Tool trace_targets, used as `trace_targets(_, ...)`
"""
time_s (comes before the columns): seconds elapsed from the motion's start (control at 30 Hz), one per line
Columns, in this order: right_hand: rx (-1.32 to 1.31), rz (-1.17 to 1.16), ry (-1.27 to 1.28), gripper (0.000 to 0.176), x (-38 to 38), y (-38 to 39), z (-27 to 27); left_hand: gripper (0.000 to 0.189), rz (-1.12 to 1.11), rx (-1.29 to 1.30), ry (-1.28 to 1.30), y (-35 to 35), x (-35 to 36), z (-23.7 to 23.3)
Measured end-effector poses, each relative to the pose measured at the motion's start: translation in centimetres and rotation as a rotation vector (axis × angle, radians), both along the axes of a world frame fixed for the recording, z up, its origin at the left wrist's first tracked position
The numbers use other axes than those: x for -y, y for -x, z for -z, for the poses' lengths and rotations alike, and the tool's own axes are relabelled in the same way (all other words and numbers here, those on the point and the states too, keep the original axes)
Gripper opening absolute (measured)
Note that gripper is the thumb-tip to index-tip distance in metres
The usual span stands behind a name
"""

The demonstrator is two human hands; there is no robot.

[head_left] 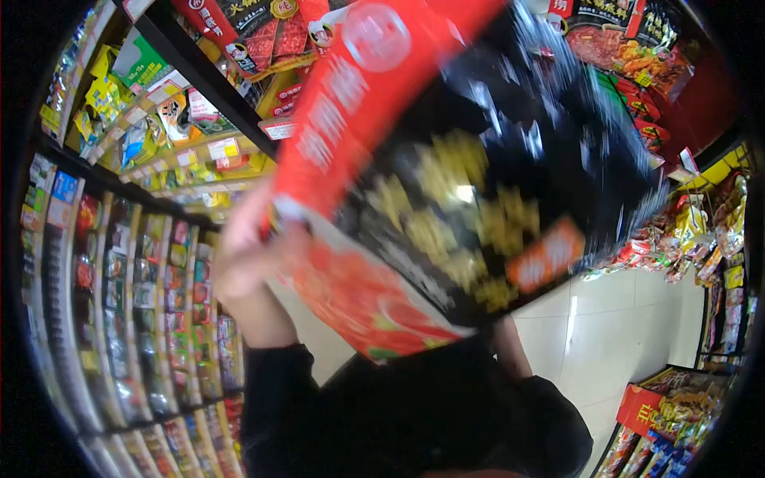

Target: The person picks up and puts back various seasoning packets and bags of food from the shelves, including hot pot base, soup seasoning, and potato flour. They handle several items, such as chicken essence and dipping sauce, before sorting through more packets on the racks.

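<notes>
A large glossy food bag [446, 191], black with a red band and gold lettering, fills the middle of the view and is tilted and blurred by motion. Pictures of red food cover its lower left part. My left hand [251, 247] grips the bag's left edge, fingers closed around it. Behind the bag's lower edge only the wrist of my right arm [511, 346] shows. The bag hides my right hand, so its grip cannot be made out.
Similar hot pot bags [267, 36] stand on the shelf behind. Shelves of small packets [143, 271] curve along the left. Hanging snack packets [689, 223] are at the right, above a red display box [641, 408]. Pale floor tiles [606, 319] show between them.
</notes>
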State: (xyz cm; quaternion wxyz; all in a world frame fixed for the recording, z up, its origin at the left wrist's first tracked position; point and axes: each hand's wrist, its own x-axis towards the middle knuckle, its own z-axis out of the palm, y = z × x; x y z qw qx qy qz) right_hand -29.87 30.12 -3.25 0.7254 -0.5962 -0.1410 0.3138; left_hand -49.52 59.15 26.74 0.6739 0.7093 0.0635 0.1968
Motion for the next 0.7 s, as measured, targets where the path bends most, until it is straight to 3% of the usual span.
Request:
trace_targets(0.13, -0.12, 0.08, -0.338, 0.059, 0.5, -0.1, -1.6, 0.062, 0.217, 0.032, -0.18, -1.6, 4.2, 8.2)
trace_targets(0.2, -0.182, 0.074, -0.569, 0.077, 1.1, -0.7, -3.1, 0.054, 0.151, -0.151, 0.199, -1.8, 7.0, 14.0)
trace_targets(0.23, -0.199, 0.043, -0.666, 0.086, 1.2, -1.3, -4.0, 0.055, 0.101, -0.154, 0.201, -2.3, 8.0, 17.5)
trace_targets(0.33, 0.003, -0.304, -0.53, 0.108, 1.2, -3.5, -7.7, 0.059, -0.041, -0.126, 0.367, -3.9, 11.2, 23.6)
trace_targets(0.43, 0.288, -0.211, -0.032, 0.061, -1.8, -3.9, -9.5, 0.064, -0.098, -0.113, 0.339, -4.9, 12.6, 26.0)
trace_targets(0.5, 0.308, -0.114, 0.027, 0.05, -4.5, -4.1, -10.2, 0.07, -0.053, -0.13, 0.316, -6.0, 12.3, 25.9)
trace_targets(0.53, 0.429, -0.065, 0.062, 0.048, -5.4, -4.7, -10.0, 0.075, 0.009, -0.176, 0.164, -6.2, 10.5, 26.8)
trace_targets(0.57, 0.495, -0.083, 0.102, 0.049, -5.9, -5.2, -10.6, 0.075, -0.142, -0.099, 0.205, -6.5, 9.5, 27.7)
trace_targets(0.67, 0.738, -0.114, 0.19, 0.052, -7.3, -7.3, -13.0, 0.076, -0.393, 0.143, 0.317, -9.2, 6.7, 19.9)
trace_targets(0.7, 0.754, -0.144, 0.184, 0.052, -7.9, -8.2, -13.6, 0.071, -0.338, 0.16, 0.151, -10.1, 5.1, 18.7)
